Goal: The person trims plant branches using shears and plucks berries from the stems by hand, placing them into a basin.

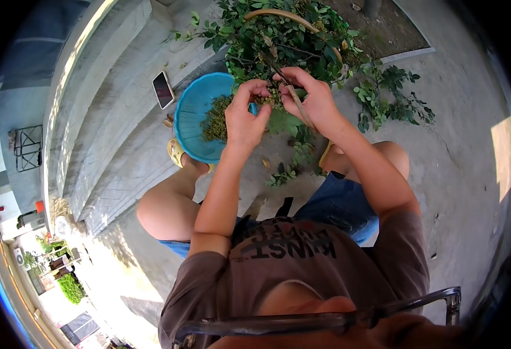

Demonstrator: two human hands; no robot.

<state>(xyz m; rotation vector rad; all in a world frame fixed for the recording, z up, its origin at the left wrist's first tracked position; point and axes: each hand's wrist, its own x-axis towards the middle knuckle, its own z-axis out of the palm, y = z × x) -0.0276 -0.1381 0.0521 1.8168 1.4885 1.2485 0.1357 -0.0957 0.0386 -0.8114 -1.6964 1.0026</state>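
In the head view, my left hand point(245, 119) is closed at the fingertips around a cluster of small green berries point(273, 98). My right hand point(318, 104) grips a thin tool with a pale wooden handle point(300, 107) and a dark, narrow end pointing at the foliage; it looks like a knife. Its fingertips come close to the same cluster. Left of my hands, a blue plastic basin point(187, 119) holds a heap of picked berries point(215, 121). Beyond them stands a basket heaped with leafy branches point(290, 43), its curved handle point(284, 14) showing above the leaves.
A phone point(163, 90) lies on the concrete step left of the basin. Cut leafy branches point(390, 96) are on the ground at right, and loose leaves point(284, 174) lie between my feet. Concrete steps point(101, 116) rise along the left. A soil bed point(392, 29) lies behind the basket.
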